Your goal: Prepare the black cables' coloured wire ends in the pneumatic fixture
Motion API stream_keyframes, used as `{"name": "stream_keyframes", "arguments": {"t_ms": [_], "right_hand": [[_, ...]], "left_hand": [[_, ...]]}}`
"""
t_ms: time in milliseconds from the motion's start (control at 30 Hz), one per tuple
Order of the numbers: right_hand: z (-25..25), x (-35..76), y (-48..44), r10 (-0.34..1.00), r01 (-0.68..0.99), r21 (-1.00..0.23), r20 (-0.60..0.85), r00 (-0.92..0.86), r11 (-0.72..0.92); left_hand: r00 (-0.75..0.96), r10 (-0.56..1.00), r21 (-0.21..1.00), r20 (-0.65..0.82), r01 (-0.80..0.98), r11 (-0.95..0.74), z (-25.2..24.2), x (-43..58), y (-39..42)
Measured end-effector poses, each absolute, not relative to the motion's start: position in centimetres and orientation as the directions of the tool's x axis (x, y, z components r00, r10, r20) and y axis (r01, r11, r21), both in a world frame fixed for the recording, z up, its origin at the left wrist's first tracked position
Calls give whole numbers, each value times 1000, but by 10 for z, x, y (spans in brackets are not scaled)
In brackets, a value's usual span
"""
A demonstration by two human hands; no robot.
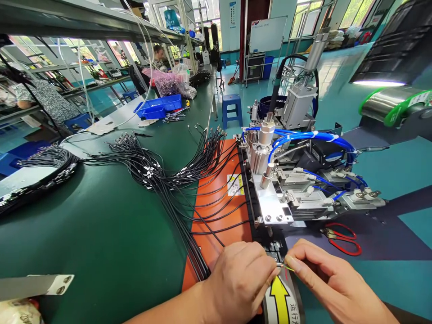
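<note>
Just in front of the machine (275, 184), my left hand (241, 279) is closed in a pinch on the end of a black cable, mostly hidden by the fingers. Thin coloured wires (286, 267) stick out from that end. My right hand (324, 279) pinches these wires between thumb and forefinger. Both hands hover above a round plate with a yellow arrow (280, 297). Left of the machine, several black cables (216, 211) run over an orange panel (224, 236) up to its edge. Their large bundle (151, 173) lies across the green table (111, 252).
Red-handled cutters (344, 238) lie right of the machine. A spool of silvery wire (391, 105) and a dark lamp (384, 54) stand at the upper right. Blue trays (158, 105) rest farther back on the table, near a blue stool (231, 110). Another cable coil (43, 180) lies left.
</note>
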State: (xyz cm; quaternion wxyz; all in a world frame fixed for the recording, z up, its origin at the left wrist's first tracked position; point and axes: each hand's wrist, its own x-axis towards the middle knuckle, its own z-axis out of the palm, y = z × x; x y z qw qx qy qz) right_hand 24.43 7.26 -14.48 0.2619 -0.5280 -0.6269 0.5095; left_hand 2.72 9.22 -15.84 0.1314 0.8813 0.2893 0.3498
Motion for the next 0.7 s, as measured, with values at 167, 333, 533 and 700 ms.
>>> {"name": "stream_keyframes", "arguments": {"t_ms": [167,333,533,700], "right_hand": [[-139,249,79,899,397,-914,-244,-364,-88],[-147,260,74,886,342,-913,-337,-319,-224],[-160,257,64,878,298,-890,-418,-234,-345],[-160,249,66,845,291,-861,-485,-223,-417]], "left_hand": [[583,601,413,547,436,-799,-159,28,92],[556,610,398,565,464,-791,-158,29,91],[547,617,386,566,486,-784,-157,30,91],[537,618,381,575,493,-782,-157,30,90]]}}
